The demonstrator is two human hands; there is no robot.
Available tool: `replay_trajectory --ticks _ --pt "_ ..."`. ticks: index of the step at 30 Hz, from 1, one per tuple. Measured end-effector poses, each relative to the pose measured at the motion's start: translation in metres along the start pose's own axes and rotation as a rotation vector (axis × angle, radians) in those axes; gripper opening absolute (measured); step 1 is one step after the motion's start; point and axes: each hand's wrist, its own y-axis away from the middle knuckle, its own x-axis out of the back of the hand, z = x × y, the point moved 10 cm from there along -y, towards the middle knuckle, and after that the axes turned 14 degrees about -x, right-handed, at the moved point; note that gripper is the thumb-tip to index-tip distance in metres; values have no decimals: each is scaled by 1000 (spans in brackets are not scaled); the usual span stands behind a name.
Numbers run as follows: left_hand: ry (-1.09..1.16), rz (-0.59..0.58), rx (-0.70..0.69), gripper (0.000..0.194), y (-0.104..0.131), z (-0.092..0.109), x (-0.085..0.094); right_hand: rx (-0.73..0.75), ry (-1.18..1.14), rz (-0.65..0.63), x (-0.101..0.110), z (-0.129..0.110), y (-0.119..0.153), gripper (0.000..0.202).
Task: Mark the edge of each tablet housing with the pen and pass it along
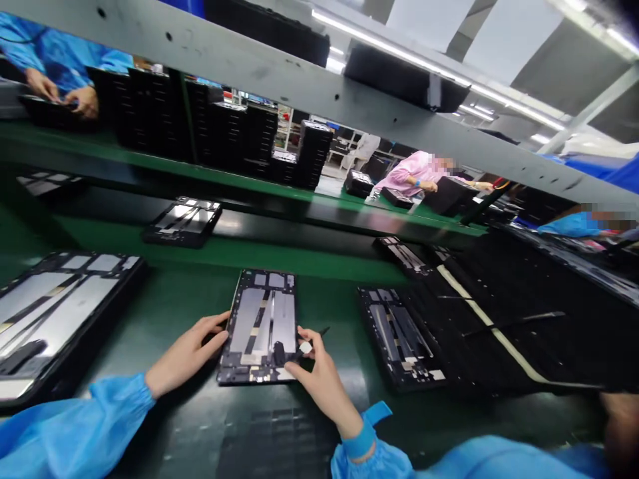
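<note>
Since the tablet (258, 322) points away lengthwise, both sides are touched: left hand (187, 352) loose, right hand (322, 379)'s grip can't be told.

A dark green, glossy bench top (329, 286) carries an opened tablet-like device (244, 313) near its middle, inner side up, with a larger-looking opened unit (107, 269) at left and a tilted third unit (382, 329) at right. Farther back, another opened unit (177, 216) lies at left near a dark strip, and one more (402, 253) sits at right. Above, a green shelf (279, 193) bears tall black stacks (219, 136).
</note>
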Motion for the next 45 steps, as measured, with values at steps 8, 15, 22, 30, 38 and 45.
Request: replay_trajectory --ticks 8,15,22,30,38,45 --pt "-83 -48 -255 62 64 51 -17 7 87 -95 2 -1 21 54" --pt "-131 -92 -231 57 59 58 -15 28 113 -16 18 -16 28 44" --pt "-80 -56 -452 30 35 98 -11 219 171 -115 -50 -54 46 29" --pt "49 -136 -278 26 37 84 -25 260 191 -212 -88 -57 37 24" --pt "-291 -57 -528 29 59 111 -16 436 286 -150 -92 -62 48 42" --pt "-435 -21 -654 37 74 113 -8 552 327 -137 -94 -67 56 47"
